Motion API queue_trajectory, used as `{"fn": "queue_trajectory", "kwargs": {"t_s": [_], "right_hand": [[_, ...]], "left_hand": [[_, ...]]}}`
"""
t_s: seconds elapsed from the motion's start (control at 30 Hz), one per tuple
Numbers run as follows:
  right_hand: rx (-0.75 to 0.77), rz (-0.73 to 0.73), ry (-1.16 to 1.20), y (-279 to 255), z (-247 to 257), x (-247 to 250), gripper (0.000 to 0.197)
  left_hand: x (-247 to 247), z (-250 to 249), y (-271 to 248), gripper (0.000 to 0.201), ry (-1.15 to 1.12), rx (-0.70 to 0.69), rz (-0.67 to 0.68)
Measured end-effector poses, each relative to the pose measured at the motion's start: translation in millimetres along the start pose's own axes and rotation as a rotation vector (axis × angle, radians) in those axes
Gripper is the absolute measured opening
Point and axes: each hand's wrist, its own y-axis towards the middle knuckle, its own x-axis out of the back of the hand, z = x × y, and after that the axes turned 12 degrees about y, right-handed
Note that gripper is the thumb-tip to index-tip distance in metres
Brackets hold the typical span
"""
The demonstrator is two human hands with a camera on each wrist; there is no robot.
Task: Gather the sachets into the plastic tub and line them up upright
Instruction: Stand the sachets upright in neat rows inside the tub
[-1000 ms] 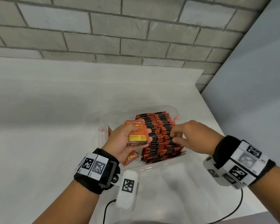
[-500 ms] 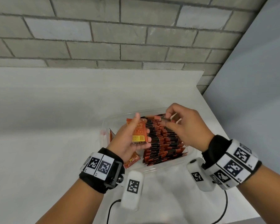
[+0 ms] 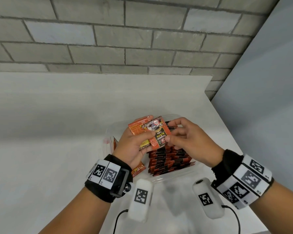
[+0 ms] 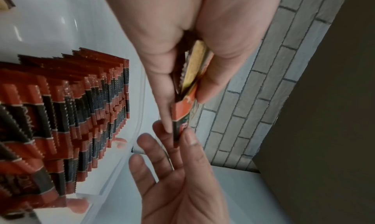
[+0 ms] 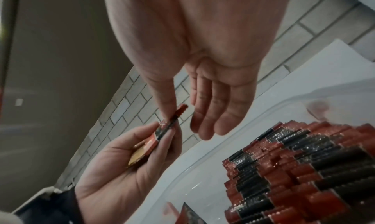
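Fingers and thumb of the left hand point(image 3: 134, 146) clamp a small stack of sachets point(image 3: 139, 130) above the plastic tub point(image 3: 174, 177). Thumb and forefinger of the right hand point(image 3: 191, 141) pinch the front sachet point(image 3: 159, 134), remaining fingers loosely spread. Below, a row of sachets point(image 3: 169, 159) stands packed upright in the tub on the white table point(image 3: 57, 132).

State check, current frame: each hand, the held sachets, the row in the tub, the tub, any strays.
left hand: grips a small stack of sachets, raised over the tub
held sachets: fanned, printed face up
top sachet: pinched by both hands
right hand: pinches the top sachet's edge
sachet row: on edge inside the tub, packed
plastic tub: on the table, lidless
loose sachet: lying flat beside the row
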Motion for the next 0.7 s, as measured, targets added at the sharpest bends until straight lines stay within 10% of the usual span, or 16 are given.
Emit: {"fn": "queue_trajectory", "kwargs": {"t_s": [0.4, 0.53, 0.7], "right_hand": [[-0.046, 0.011, 0.315, -5, -1, 7, 0.017], [0.062, -0.032, 0.002, -6, 0, 38, 0.016], [0.040, 0.271, -0.609, -10, 1, 61, 0.022]], "left_hand": [[-3, 4, -5, 0.041, 0.080, 0.004, 0.026], [2, 7, -2, 0.036, 0.077, 0.028, -0.019], [13, 10, 3, 0.024, 0.065, 0.061, -0.094]]}}
